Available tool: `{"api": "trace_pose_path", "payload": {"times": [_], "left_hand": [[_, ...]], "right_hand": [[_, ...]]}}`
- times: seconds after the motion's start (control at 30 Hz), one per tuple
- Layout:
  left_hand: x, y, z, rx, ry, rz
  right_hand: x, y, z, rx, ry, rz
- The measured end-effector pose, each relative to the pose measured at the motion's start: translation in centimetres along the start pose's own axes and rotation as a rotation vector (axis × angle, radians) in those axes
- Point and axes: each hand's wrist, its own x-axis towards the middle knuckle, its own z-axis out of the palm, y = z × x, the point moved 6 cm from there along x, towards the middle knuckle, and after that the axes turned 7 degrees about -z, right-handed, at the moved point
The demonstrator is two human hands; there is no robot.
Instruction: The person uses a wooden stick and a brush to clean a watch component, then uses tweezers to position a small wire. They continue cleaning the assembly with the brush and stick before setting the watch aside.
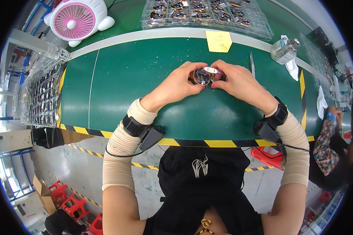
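Note:
My left hand [178,83] grips a round, dark-faced watch-like part [202,77] by its rim, above the middle of the green mat. Its thumb and fingers curl round the left side. My right hand [238,81] is closed at the part's right edge, with a small white-and-purple piece [211,70] between its fingers. That piece lies against or just over the upper right rim; its exact kind is unclear. Metal tweezers [252,64] lie on the mat beyond my right hand.
Clear trays of similar round parts [208,17] stand at the back, and more stacked trays [43,96] at the left. A pink-and-white fan [71,23], yellow note [219,41] and glass bottle [285,51] edge the mat. Another person's patterned sleeve [328,147] shows at right.

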Motion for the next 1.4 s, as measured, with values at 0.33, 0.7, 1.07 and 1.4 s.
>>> {"api": "trace_pose_path", "payload": {"times": [0.33, 0.7, 1.07, 1.4], "left_hand": [[0.0, -0.4, 1.0, -0.789, -0.269, -0.229], [-0.2, 0.1, 1.1, -0.319, -0.137, -0.278], [-0.1, -0.8, 1.5, -0.349, -0.15, -0.313], [-0.2, -0.5, 1.7, -0.325, -0.184, -0.328]], "right_hand": [[0.7, -0.1, -1.2, 0.131, -0.032, 0.127], [-0.1, -0.7, -2.6, -0.214, 0.093, 0.053], [-0.6, -1.4, 0.6, -0.177, -0.06, -0.273], [0.3, 0.9, 1.1, 0.046, -0.231, 0.046]]}}
